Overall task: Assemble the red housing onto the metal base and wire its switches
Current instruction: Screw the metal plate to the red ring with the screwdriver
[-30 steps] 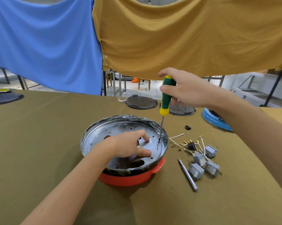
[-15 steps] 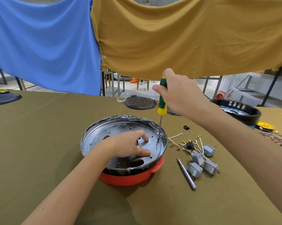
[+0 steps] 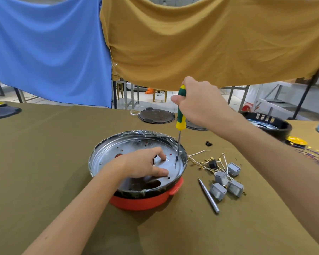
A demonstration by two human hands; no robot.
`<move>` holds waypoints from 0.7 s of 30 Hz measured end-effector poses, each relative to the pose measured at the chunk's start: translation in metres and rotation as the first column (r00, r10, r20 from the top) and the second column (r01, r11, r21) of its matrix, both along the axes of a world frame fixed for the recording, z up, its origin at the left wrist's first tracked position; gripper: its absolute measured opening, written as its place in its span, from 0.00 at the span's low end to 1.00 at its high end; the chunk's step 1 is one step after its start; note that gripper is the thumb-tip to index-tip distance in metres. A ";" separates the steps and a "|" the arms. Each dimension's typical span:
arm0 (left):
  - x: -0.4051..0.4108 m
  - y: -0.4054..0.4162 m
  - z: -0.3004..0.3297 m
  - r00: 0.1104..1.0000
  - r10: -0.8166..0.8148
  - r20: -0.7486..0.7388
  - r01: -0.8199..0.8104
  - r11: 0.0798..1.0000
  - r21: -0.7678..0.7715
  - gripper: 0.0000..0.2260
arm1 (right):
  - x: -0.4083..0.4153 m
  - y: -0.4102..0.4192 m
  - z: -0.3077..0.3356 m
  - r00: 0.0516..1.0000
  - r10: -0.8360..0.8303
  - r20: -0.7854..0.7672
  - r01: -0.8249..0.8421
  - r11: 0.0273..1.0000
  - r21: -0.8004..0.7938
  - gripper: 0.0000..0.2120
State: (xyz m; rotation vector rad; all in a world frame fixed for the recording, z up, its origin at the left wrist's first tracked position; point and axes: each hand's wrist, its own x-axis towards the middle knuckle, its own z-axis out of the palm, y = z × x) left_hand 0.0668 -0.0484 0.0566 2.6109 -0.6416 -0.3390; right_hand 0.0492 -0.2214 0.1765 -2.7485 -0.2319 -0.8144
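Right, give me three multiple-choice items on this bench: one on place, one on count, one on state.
1. Where does the screwdriver tip rest?
A. on the metal base
B. on the cloth
C. on a switch

2. How many grey switches lie right of the base?
A. two
B. four
C. six

3. What does the left hand do?
A. holds a wire
B. hangs idle
C. presses on the base

Key: 1 A, the shaft ends inside the base near its right rim; 2 B, four grey blocks are visible; 3 C, its fingers lie on the metal while the right hand grips the handle.
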 end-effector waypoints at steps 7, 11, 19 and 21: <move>0.001 0.000 -0.001 1.000 0.000 0.005 0.000 1.000 0.001 0.22 | 0.000 0.000 -0.006 0.997 0.040 0.064 -0.041 0.999 0.015 0.14; 0.000 0.001 -0.001 1.000 -0.006 0.002 0.006 1.000 -0.006 0.22 | 0.004 -0.003 -0.001 0.974 0.226 -0.024 -0.220 0.964 0.148 0.13; 0.000 0.000 0.000 1.000 0.003 0.016 -0.003 1.000 0.014 0.21 | 0.011 -0.013 -0.002 0.949 0.316 -0.023 -0.314 0.948 0.043 0.11; 0.000 -0.001 0.001 1.000 0.007 0.018 -0.008 1.000 0.018 0.21 | 0.010 -0.012 -0.007 0.945 0.324 0.044 -0.327 0.942 0.070 0.12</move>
